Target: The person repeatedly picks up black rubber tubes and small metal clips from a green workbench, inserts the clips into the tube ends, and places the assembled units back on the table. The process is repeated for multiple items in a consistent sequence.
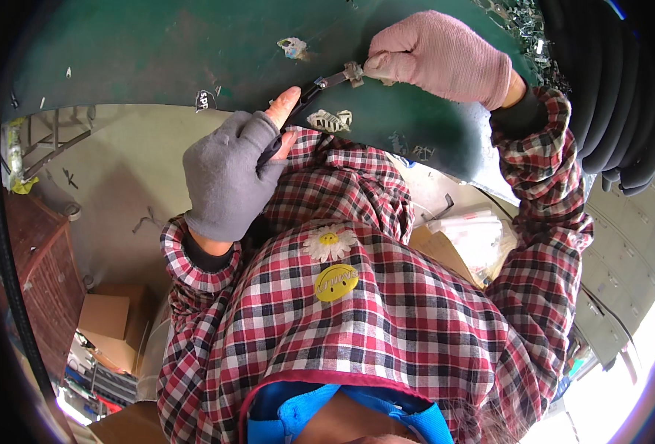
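My left hand (231, 174), in a grey glove with bare fingertips, is closed around a slim black-handled tool with a metal tip (314, 89). Its exact kind is partly hidden by the fingers. That tip reaches a small metal piece (353, 74) just above the green tabletop (231, 52). Thumb and forefinger of my right hand (438, 59), in a pink knitted glove, pinch the other side of the piece.
Many small shiny metal parts (524, 26) lie at the table's far right, near a thick black ribbed hose (612, 96). Torn stickers (330, 120) mark the tabletop. At left stand a brown wooden cabinet (42, 259) and a cardboard box (109, 325); plastic bags (475, 240) lie at right below the table.
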### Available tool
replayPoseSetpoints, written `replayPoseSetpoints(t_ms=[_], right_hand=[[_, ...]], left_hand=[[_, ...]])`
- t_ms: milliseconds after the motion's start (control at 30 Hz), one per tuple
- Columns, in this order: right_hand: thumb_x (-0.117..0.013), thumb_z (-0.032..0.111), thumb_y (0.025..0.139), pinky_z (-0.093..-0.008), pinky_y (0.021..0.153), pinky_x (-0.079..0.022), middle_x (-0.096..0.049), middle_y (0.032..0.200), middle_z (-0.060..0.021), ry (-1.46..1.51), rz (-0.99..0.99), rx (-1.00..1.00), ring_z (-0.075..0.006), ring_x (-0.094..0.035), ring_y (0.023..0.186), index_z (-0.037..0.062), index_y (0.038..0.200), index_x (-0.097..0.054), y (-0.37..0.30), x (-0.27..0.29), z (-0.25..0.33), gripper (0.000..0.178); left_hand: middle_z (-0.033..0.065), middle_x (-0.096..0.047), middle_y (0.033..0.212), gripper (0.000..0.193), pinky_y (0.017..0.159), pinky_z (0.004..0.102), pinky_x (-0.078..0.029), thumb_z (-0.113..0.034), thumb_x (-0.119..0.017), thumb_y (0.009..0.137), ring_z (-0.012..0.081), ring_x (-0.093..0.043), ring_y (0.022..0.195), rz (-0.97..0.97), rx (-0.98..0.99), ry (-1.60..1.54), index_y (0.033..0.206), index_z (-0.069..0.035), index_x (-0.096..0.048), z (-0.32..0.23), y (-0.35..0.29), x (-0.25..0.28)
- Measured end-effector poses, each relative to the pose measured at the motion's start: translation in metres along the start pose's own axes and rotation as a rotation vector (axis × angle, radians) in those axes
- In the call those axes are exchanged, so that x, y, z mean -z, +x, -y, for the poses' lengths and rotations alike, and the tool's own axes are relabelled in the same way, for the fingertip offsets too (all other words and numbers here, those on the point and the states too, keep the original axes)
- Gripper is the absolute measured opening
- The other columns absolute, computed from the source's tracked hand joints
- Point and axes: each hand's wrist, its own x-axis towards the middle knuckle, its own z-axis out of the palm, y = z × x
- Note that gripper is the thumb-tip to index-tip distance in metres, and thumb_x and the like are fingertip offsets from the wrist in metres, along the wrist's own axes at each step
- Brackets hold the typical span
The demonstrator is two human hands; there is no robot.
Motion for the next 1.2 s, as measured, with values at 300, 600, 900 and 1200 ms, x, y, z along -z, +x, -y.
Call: replayPoseSetpoints(t_ms=[300,600,900,1200], right_hand=[[-0.066,0.037,0.095,-0.0406,0.068,-0.053,-0.069,0.077,-0.0125,-0.103,0.078,0.033,-0.0337,-0.068,0.075,0.0086,0.086,-0.071,0.001,0.011,0.013,0.03],[-0.066,0.036,0.094,-0.0418,0.068,-0.052,-0.068,0.077,-0.0146,-0.138,0.075,0.03,-0.0361,-0.066,0.076,0.0081,0.085,-0.071,0.001,0.01,0.017,0.03],[-0.064,0.04,0.093,-0.0443,0.068,-0.052,-0.067,0.077,-0.0169,-0.232,0.101,0.073,-0.0388,-0.066,0.077,0.0082,0.084,-0.072,0.006,0.001,0.023,0.034],[-0.063,0.037,0.094,-0.0413,0.07,-0.053,-0.071,0.078,-0.0132,-0.205,0.163,0.105,-0.033,-0.068,0.077,0.007,0.086,-0.074,0.011,-0.004,0.027,0.033]], left_hand=[[0.0068,-0.05,0.069,0.058,0.054,0.0362,-0.044,-0.009,-0.078,0.084,0.0211,-0.052,0.056,-0.028,-0.034,-0.06,0.138,-0.025,-0.065,0.0,-0.006,-0.008],[0.0068,-0.051,0.07,0.057,0.054,0.0358,-0.044,-0.011,-0.078,0.085,0.0208,-0.052,0.057,-0.03,-0.044,-0.041,0.138,-0.025,-0.065,0.001,-0.009,-0.009],[0.0073,-0.053,0.071,0.055,0.055,0.0364,-0.045,-0.012,-0.077,0.086,0.0219,-0.054,0.057,-0.022,-0.063,-0.017,0.137,-0.026,-0.065,-0.001,-0.012,-0.01],[0.0037,-0.062,0.077,0.05,0.053,0.035,-0.048,-0.022,-0.076,0.087,0.0226,-0.059,0.059,-0.048,-0.073,0.028,0.135,-0.029,-0.066,0.0,-0.017,-0.014]])
